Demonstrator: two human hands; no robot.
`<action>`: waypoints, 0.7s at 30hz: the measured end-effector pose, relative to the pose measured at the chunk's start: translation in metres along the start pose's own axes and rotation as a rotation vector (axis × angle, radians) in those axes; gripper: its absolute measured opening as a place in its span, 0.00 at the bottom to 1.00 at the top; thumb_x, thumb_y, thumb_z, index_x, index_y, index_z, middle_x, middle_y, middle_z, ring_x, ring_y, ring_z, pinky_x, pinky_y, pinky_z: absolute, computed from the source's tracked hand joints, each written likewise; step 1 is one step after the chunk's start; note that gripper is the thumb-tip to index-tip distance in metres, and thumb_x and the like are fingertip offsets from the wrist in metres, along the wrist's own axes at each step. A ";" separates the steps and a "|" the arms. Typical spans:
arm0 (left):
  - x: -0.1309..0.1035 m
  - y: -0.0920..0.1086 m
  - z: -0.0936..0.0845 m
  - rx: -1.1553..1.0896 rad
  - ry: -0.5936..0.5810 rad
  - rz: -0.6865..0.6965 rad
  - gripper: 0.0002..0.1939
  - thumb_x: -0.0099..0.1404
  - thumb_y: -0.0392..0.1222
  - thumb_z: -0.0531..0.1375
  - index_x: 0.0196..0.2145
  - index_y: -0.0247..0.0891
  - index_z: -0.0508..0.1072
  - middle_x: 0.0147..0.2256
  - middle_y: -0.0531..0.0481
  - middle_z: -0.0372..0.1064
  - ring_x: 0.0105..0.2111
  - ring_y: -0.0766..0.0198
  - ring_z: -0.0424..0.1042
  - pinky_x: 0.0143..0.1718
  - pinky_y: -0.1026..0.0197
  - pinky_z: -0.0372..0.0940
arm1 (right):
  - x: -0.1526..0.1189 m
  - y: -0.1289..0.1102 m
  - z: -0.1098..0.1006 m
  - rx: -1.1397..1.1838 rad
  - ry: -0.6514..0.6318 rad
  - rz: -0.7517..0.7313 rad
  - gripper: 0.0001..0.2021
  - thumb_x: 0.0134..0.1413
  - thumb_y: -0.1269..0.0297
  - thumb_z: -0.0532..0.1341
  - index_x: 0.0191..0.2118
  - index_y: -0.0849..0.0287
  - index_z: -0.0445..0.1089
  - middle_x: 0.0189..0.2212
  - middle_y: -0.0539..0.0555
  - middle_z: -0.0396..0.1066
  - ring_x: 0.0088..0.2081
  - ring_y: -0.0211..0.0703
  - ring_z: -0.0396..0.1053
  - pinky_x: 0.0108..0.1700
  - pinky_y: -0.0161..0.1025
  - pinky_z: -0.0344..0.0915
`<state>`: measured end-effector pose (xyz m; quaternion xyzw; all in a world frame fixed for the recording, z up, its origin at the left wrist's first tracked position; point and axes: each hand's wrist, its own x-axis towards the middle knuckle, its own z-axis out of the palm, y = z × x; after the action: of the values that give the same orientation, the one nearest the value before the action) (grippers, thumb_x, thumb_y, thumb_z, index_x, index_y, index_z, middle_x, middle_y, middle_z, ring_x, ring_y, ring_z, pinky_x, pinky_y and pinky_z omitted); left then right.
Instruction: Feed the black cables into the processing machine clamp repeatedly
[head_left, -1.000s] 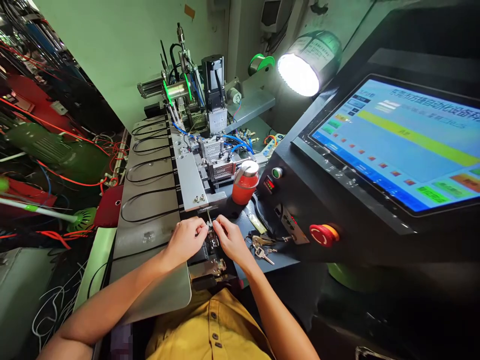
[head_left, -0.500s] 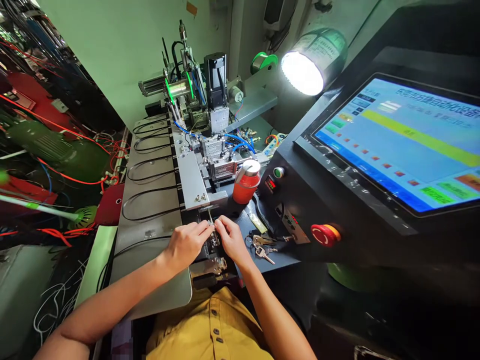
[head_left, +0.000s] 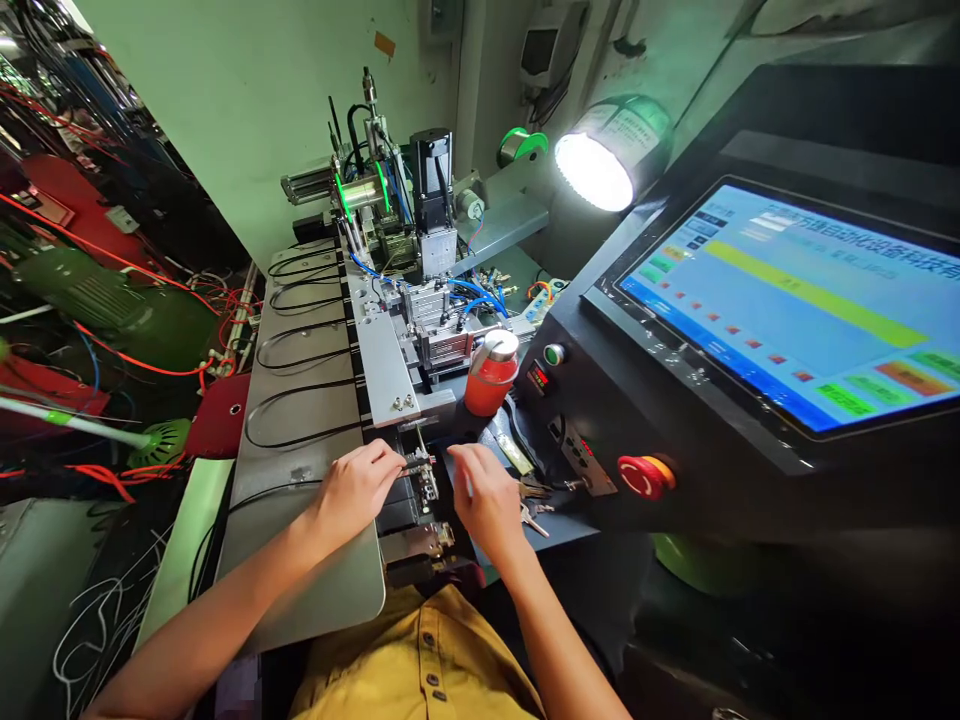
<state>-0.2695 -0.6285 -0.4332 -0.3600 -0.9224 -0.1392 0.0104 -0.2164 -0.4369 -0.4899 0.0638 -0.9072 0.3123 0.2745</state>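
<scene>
My left hand (head_left: 360, 487) is closed in a pinch on the end of a black cable (head_left: 285, 484) at the left side of a small metal fixture (head_left: 427, 482). The cable trails back over the grey metal plate (head_left: 300, 540). Just right of the fixture, my right hand (head_left: 484, 495) is raised with its fingers curled together; whatever lies between them, if anything, is hidden. The right hand does not touch the fixture. Several looped black cables (head_left: 300, 440) lie in a row along the plate.
Beyond the hands stands a machine with metal cylinders (head_left: 442, 340). A red jar (head_left: 489, 380) is beside it, with keys (head_left: 534, 518) nearer. On the right are a touchscreen panel (head_left: 795, 310), a red stop button (head_left: 643, 477) and a bright lamp (head_left: 596, 170).
My right hand has moved away from my left hand, to the right and slightly toward me. My left hand has shifted a little left, uncovering the fixture. The view has tilted slightly.
</scene>
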 end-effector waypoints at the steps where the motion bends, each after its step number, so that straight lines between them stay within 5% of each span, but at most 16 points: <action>1: 0.000 0.000 0.000 0.001 0.003 0.001 0.12 0.71 0.37 0.51 0.38 0.38 0.75 0.34 0.49 0.70 0.33 0.64 0.72 0.37 0.63 0.65 | -0.003 0.001 -0.005 -0.011 0.072 0.026 0.13 0.59 0.76 0.49 0.45 0.60 0.67 0.35 0.58 0.71 0.37 0.46 0.68 0.39 0.41 0.66; 5: -0.001 -0.001 0.002 0.001 0.013 0.015 0.12 0.71 0.37 0.51 0.37 0.38 0.74 0.34 0.49 0.70 0.32 0.65 0.71 0.36 0.64 0.65 | -0.014 0.001 -0.031 -0.018 0.252 0.093 0.11 0.60 0.73 0.52 0.46 0.59 0.67 0.30 0.54 0.69 0.30 0.42 0.68 0.36 0.39 0.66; 9: 0.001 0.001 0.003 -0.036 -0.018 -0.006 0.10 0.70 0.37 0.51 0.39 0.38 0.73 0.36 0.49 0.71 0.34 0.63 0.72 0.38 0.63 0.65 | -0.023 -0.010 -0.052 0.040 0.302 0.133 0.10 0.60 0.74 0.55 0.45 0.58 0.68 0.28 0.52 0.69 0.27 0.39 0.67 0.35 0.37 0.67; 13: 0.003 -0.012 -0.023 -0.083 -0.098 -0.134 0.10 0.70 0.41 0.51 0.39 0.38 0.72 0.33 0.49 0.73 0.32 0.62 0.73 0.35 0.64 0.63 | -0.032 -0.016 -0.060 0.125 0.293 0.146 0.10 0.60 0.72 0.56 0.45 0.56 0.69 0.31 0.53 0.72 0.26 0.38 0.69 0.33 0.36 0.68; 17: -0.028 -0.071 -0.078 -0.153 -0.148 -0.264 0.19 0.69 0.45 0.49 0.26 0.39 0.73 0.26 0.52 0.72 0.28 0.63 0.70 0.33 0.66 0.61 | -0.036 -0.011 -0.066 0.173 0.271 0.144 0.09 0.60 0.69 0.57 0.44 0.55 0.70 0.31 0.53 0.74 0.25 0.39 0.71 0.31 0.35 0.70; 21: -0.103 -0.162 -0.125 -0.172 -0.133 -0.455 0.19 0.65 0.55 0.53 0.29 0.40 0.76 0.29 0.55 0.75 0.31 0.64 0.71 0.36 0.67 0.65 | -0.033 -0.008 -0.066 0.214 0.274 0.131 0.08 0.60 0.68 0.57 0.43 0.54 0.71 0.30 0.52 0.74 0.25 0.40 0.72 0.29 0.33 0.70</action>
<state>-0.3115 -0.8436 -0.3657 -0.1511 -0.9631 -0.1921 -0.1125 -0.1561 -0.4054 -0.4606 -0.0099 -0.8251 0.4301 0.3663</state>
